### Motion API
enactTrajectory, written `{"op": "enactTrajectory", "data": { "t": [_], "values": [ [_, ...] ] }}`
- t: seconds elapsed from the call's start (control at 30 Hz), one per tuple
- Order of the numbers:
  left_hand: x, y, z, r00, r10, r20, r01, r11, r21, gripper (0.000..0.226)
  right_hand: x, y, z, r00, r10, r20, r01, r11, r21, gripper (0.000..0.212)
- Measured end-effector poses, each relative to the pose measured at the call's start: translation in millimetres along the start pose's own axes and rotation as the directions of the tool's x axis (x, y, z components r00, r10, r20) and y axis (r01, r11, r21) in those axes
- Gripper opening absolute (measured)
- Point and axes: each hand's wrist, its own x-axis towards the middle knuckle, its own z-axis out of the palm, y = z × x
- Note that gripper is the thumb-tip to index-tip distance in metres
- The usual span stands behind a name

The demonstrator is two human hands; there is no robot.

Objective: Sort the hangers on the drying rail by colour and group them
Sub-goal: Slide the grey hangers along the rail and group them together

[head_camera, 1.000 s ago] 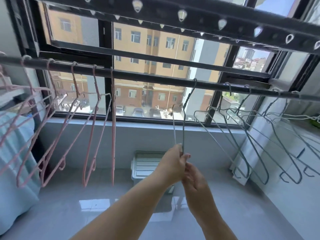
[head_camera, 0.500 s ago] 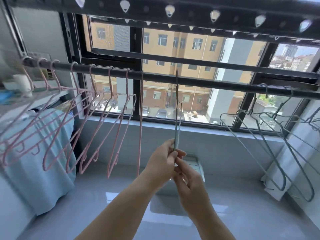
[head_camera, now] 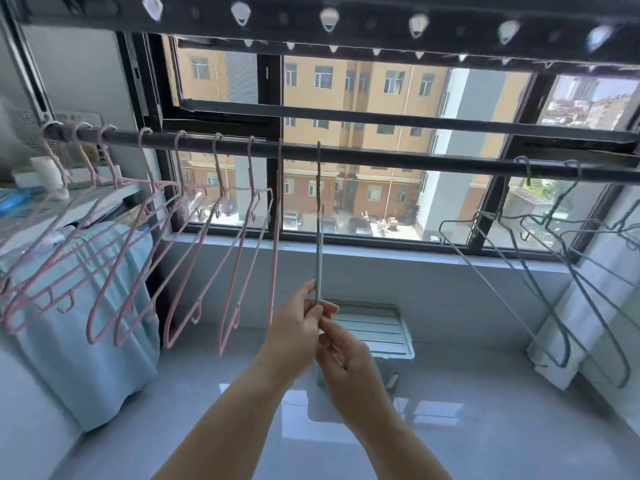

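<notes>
In the head view, a grey hanger (head_camera: 318,223) hung edge-on from the drying rail (head_camera: 381,157), beside the pink hangers (head_camera: 194,244), is pinched at its lower bar by left hand (head_camera: 298,327) and right hand (head_camera: 349,365). It is judged light, thin and stiff.

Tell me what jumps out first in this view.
Both hands, left hand and right hand, pinch the bottom of one grey hanger hanging edge-on at mid-rail. Left of it, a row of pink hangers fans along the dark drying rail; more grey hangers cluster at the right end.
</notes>
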Motion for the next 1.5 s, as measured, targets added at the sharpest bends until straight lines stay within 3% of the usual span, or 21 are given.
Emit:
{"op": "enactTrajectory", "data": {
  "t": [0.1, 0.17, 0.23, 0.33, 0.4, 0.5, 0.6, 0.73, 0.77, 0.83, 0.9, 0.93, 1.0, 1.07, 1.23, 1.37, 1.5],
  "values": [
    [0, -6, -1, 0.993, 0.023, -0.118, -0.008, 0.992, 0.126, 0.041, -3, -4, -9, 0.998, 0.065, 0.010, -0.063, 0.988, -0.139, 0.032],
    [-2, -4, 1, 0.964, 0.133, -0.231, -0.056, 0.948, 0.312, 0.048, -8, -8, -30, 0.988, 0.033, -0.151, -0.073, 0.961, -0.268, 0.043],
    [-8, 5, 17, 0.904, 0.320, -0.283, -0.187, 0.892, 0.411, 0.052, -19, -16, -67, 0.925, -0.107, -0.365, -0.056, 0.910, -0.411, 0.048],
    [-13, 15, 57, 0.843, 0.502, -0.195, -0.412, 0.833, 0.368, 0.050, -38, -24, -125, 0.792, -0.280, -0.543, -0.153, 0.770, -0.620, 0.045],
    [-11, 15, 87, 0.863, 0.501, -0.056, -0.465, 0.834, 0.297, 0.047, -47, -23, -156, 0.771, -0.249, -0.587, -0.255, 0.723, -0.642, 0.048],
    [-12, 16, 135, 0.874, 0.450, 0.181, -0.485, 0.829, 0.280, 0.044, -53, -9, -188, 0.813, -0.014, -0.582, -0.361, 0.772, -0.524, 0.054],
    [-17, 21, 178, 0.875, 0.363, 0.321, -0.455, 0.843, 0.288, 0.046, -60, 6, -200, 0.850, 0.166, -0.500, -0.390, 0.836, -0.386, 0.048],
    [-17, 28, 213, 0.884, 0.277, 0.376, -0.396, 0.871, 0.290, 0.047, -57, 15, -211, 0.898, 0.099, -0.429, -0.285, 0.874, -0.394, 0.022],
    [-17, 29, 217, 0.886, 0.274, 0.375, -0.390, 0.878, 0.279, 0.047, -55, 14, -213, 0.914, 0.098, -0.393, -0.241, 0.912, -0.332, 0.019],
    [-18, 31, 223, 0.880, 0.312, 0.360, -0.418, 0.866, 0.272, 0.046, -48, 7, -213, 0.956, 0.094, -0.278, -0.105, 0.994, -0.025, 0.023],
    [-18, 34, 221, 0.869, 0.375, 0.322, -0.469, 0.832, 0.295, 0.048, -36, 5, -213, 0.979, 0.065, -0.192, -0.020, 0.974, 0.226, 0.030],
    [-17, 36, 218, 0.869, 0.398, 0.294, -0.478, 0.829, 0.291, 0.054, -30, 4, -211, 0.983, 0.056, -0.175, -0.006, 0.963, 0.270, 0.034],
    [-14, 39, 209, 0.888, 0.400, 0.225, -0.449, 0.860, 0.242, 0.062, -17, -1, -207, 0.988, 0.027, -0.153, 0.009, 0.973, 0.229, 0.032],
    [-10, 37, 196, 0.910, 0.382, 0.158, -0.409, 0.888, 0.208, 0.056, -3, -7, -205, 0.983, -0.012, -0.184, 0.033, 0.993, 0.116, 0.017],
    [-13, 14, 163, 0.962, 0.264, 0.064, -0.272, 0.930, 0.248, 0.050, 36, -21, -205, 0.971, -0.022, -0.236, 0.013, 0.999, -0.036, 0.011],
    [-19, -10, 144, 0.990, 0.136, 0.020, -0.137, 0.960, 0.245, 0.052, 47, -6, -201, 0.960, 0.098, -0.263, -0.086, 0.995, 0.056, 0.017],
    [-21, -39, 128, 1.000, 0.006, 0.027, -0.014, 0.949, 0.314, 0.058, 22, 22, -199, 0.898, 0.277, -0.342, -0.151, 0.924, 0.351, 0.027]
  ]
}}
